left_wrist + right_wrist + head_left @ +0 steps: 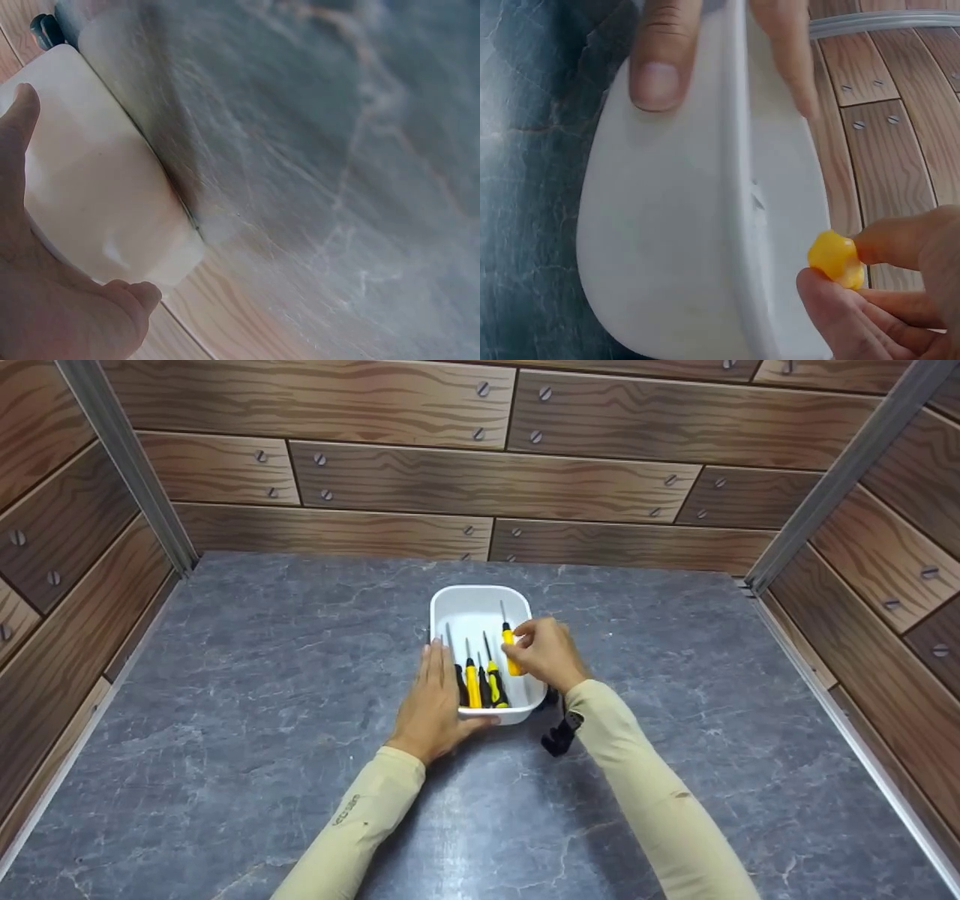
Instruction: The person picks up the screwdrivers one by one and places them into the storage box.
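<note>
A white rectangular container (480, 598) holds several screwdrivers with slim metal shafts. Their handles are black, yellow, or yellow and black, like the yellow-handled screwdriver (472, 684) lying near its left side. My left hand (431, 716) lies against the container's left wall with straight fingers, its thumb along the near wall. My right hand (547, 652) pinches a separate yellow screwdriver (512, 654) by the handle over the container's right side, shaft pointing away from me. In the right wrist view, the yellow handle end (835, 259) shows between thumb and fingers.
The container stands on a grey marbled tabletop (262, 675). Wood-patterned panels (390, 472) with metal corner posts (127, 465) rise at the back and sides. A black wrist device (559, 733) hangs beneath the right wrist.
</note>
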Action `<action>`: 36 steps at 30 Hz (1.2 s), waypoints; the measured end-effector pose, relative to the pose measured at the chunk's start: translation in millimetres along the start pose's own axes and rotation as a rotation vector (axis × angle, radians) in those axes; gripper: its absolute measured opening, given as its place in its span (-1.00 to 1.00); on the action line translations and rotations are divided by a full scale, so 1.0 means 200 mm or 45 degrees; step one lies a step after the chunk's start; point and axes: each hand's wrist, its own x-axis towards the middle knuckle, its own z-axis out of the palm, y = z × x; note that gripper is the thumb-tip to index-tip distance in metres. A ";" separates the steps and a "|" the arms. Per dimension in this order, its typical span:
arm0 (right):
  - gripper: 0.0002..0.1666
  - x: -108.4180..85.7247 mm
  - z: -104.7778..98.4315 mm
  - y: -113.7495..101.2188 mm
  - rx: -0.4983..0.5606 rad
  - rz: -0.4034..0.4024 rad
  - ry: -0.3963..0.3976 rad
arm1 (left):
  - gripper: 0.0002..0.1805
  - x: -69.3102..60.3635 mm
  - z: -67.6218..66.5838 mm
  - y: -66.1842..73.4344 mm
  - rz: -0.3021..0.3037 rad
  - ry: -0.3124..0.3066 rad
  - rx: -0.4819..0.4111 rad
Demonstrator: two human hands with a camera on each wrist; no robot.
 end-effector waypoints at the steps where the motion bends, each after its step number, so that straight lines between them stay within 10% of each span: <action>1: -0.59 0.00 0.01 0.00 -0.023 -0.001 -0.020 | 0.38 0.00 0.00 0.00 0.001 0.003 0.002; 14: -0.79 -0.02 0.13 0.00 -0.351 -0.241 -0.001 | 0.39 0.00 -0.01 0.00 -0.010 -0.021 0.015; 36: -0.72 -0.04 0.20 0.03 -0.530 -0.301 -0.029 | 0.41 0.00 0.00 0.00 0.019 0.020 -0.004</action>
